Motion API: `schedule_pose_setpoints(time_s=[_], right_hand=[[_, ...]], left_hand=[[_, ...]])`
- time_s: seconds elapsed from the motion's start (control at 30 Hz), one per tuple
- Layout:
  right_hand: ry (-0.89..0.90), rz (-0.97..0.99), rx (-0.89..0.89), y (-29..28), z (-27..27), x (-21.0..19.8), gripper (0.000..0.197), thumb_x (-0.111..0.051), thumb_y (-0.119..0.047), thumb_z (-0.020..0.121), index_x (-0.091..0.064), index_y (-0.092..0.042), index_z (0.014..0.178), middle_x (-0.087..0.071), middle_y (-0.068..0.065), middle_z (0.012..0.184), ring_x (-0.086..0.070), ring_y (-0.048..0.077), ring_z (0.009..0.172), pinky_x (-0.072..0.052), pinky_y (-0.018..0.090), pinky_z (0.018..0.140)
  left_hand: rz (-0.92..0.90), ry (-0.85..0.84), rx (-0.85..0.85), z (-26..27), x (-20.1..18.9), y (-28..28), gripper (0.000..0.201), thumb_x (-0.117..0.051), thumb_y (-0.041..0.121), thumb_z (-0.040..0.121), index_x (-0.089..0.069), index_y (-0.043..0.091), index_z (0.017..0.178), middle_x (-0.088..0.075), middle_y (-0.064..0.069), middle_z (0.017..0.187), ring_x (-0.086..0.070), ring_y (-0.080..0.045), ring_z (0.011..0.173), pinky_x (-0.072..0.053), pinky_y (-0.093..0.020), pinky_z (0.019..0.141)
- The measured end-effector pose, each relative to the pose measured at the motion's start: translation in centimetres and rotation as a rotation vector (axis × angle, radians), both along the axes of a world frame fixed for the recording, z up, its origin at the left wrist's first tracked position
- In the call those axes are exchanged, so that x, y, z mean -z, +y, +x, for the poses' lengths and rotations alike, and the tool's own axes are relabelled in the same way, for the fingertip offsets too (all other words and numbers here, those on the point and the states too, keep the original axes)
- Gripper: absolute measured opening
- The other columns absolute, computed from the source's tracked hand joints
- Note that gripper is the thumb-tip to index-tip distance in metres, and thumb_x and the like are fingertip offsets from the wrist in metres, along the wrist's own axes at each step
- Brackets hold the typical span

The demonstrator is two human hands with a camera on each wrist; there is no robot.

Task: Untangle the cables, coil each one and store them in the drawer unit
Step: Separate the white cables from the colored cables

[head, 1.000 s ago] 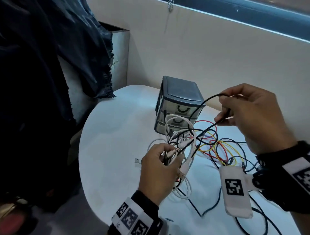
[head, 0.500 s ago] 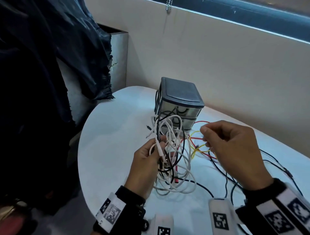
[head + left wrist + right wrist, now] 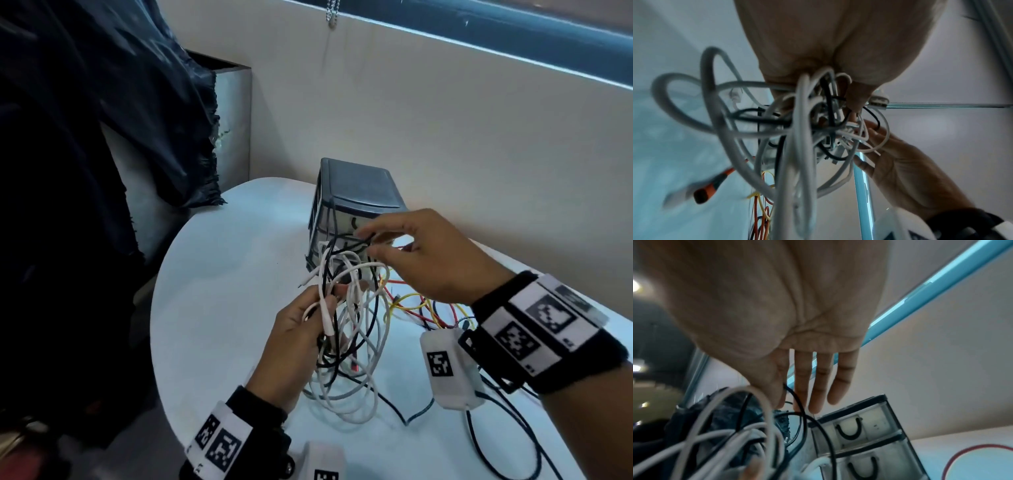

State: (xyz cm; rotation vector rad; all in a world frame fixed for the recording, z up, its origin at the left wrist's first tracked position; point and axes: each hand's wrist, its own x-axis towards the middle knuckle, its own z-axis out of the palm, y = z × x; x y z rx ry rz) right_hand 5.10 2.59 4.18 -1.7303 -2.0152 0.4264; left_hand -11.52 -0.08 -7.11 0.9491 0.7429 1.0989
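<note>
My left hand grips a tangled bundle of white and black cables and holds it above the white table; its loops hang down to the tabletop. The left wrist view shows the same bundle packed under my curled fingers. My right hand is at the top of the bundle, just in front of the grey drawer unit. Its fingers are straight, and a black cable runs past the index finger. The drawers are closed.
Thin red and yellow wires lie on the table under my right forearm. Dark cables trail toward the near right edge. An orange plug hangs from the bundle. Black plastic sheeting hangs at the left, and a wall runs close behind the drawer unit.
My right hand let go of the black cable it was pulling up to the right, dropped, then rose to the top of the bundle. My left hand lifted the bundle higher.
</note>
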Motion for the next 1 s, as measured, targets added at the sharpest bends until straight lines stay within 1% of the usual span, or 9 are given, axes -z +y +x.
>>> schedule_pose_setpoints(time_s=[0.1, 0.23, 0.33, 0.43, 0.6, 0.7, 0.8, 0.9, 1.0], right_hand=[[-0.007, 0.124, 0.088, 0.3, 0.6, -0.1, 0.01, -0.067, -0.024, 0.09, -0.073, -0.026, 0.082, -0.072, -0.014, 0.082, -0.065, 0.0, 0.08, -0.044, 0.018, 0.068], [0.376, 0.093, 0.181, 0.1, 0.8, -1.1, 0.02, -0.063, -0.017, 0.094, -0.066, -0.005, 0.078, -0.068, 0.001, 0.059, -0.071, 0.031, 0.064, -0.059, 0.043, 0.07], [0.413, -0.006, 0.216, -0.4, 0.9, -1.4, 0.025, -0.064, -0.02, 0.094, -0.063, -0.002, 0.077, -0.047, 0.0, 0.043, -0.054, 0.022, 0.041, -0.055, 0.038, 0.051], [0.261, 0.017, 0.256, -0.7, 1.6, -1.9, 0.027, -0.07, -0.027, 0.089, -0.067, -0.008, 0.07, -0.049, 0.0, 0.044, -0.044, 0.021, 0.048, -0.045, 0.033, 0.051], [0.312, 0.143, 0.322, -1.6, 2.3, -1.5, 0.016, -0.071, -0.021, 0.088, -0.07, -0.012, 0.075, -0.057, 0.008, 0.05, -0.055, 0.017, 0.047, -0.053, 0.041, 0.062], [0.403, 0.095, 0.278, -2.8, 1.5, -0.1, 0.022, -0.068, -0.009, 0.089, -0.067, -0.023, 0.106, -0.065, 0.018, 0.068, -0.069, 0.018, 0.062, -0.059, 0.047, 0.08], [0.154, 0.106, 0.219, -4.2, 0.9, 1.6, 0.054, -0.07, -0.015, 0.087, -0.051, -0.041, 0.131, -0.066, -0.005, 0.098, -0.064, 0.006, 0.098, -0.052, 0.036, 0.093], [-0.114, 0.259, 0.204, -5.4, 0.1, 3.1, 0.073, -0.074, -0.024, 0.083, -0.038, -0.034, 0.146, -0.047, -0.003, 0.138, -0.045, 0.017, 0.127, -0.035, 0.031, 0.106], [-0.242, 0.536, 0.156, -6.6, -1.4, 3.8, 0.043, -0.07, -0.021, 0.085, -0.06, -0.018, 0.126, -0.053, 0.006, 0.13, -0.049, 0.028, 0.118, -0.041, 0.036, 0.101]], left_hand=[[-0.026, 0.044, -0.057, -0.1, 0.0, 0.1, 0.032, -0.05, 0.016, 0.101, -0.071, 0.022, 0.078, -0.06, 0.001, 0.065, -0.041, -0.016, 0.051, -0.04, -0.025, 0.048], [-0.121, 0.057, -0.132, 0.1, 0.2, 0.6, 0.025, -0.053, 0.024, 0.101, -0.061, 0.014, 0.08, -0.056, 0.004, 0.062, -0.041, -0.015, 0.05, -0.045, -0.029, 0.054], [-0.185, 0.008, -0.159, 0.1, 0.2, 0.7, 0.028, -0.052, 0.024, 0.102, -0.062, 0.015, 0.078, -0.058, 0.001, 0.062, -0.044, -0.016, 0.051, -0.047, -0.04, 0.069], [-0.258, -0.072, -0.179, -0.2, 0.2, 1.1, 0.027, -0.049, 0.023, 0.103, -0.059, 0.012, 0.08, -0.061, -0.003, 0.065, -0.053, -0.017, 0.052, -0.056, -0.035, 0.06], [-0.316, -0.144, -0.2, -0.3, 0.7, 1.5, 0.025, -0.049, 0.024, 0.103, -0.061, 0.013, 0.083, -0.067, -0.012, 0.08, -0.067, -0.025, 0.073, -0.059, -0.034, 0.057], [-0.307, -0.181, -0.197, -0.6, 0.7, 1.4, 0.022, -0.049, 0.024, 0.102, -0.063, 0.012, 0.09, -0.069, -0.011, 0.082, -0.071, -0.023, 0.069, -0.057, -0.031, 0.053], [-0.294, -0.214, -0.18, -1.0, 0.5, 1.5, 0.024, -0.047, 0.023, 0.103, -0.064, 0.007, 0.101, -0.068, -0.014, 0.086, -0.071, -0.023, 0.067, -0.059, -0.032, 0.055], [-0.286, -0.219, -0.162, -1.1, 0.4, 1.4, 0.026, -0.046, 0.023, 0.102, -0.066, 0.005, 0.103, -0.07, -0.015, 0.087, -0.071, -0.024, 0.07, -0.061, -0.035, 0.06], [-0.296, -0.229, -0.15, -0.9, 0.2, 1.4, 0.028, -0.046, 0.023, 0.102, -0.068, 0.006, 0.105, -0.071, -0.019, 0.099, -0.07, -0.03, 0.088, -0.059, -0.046, 0.083]])
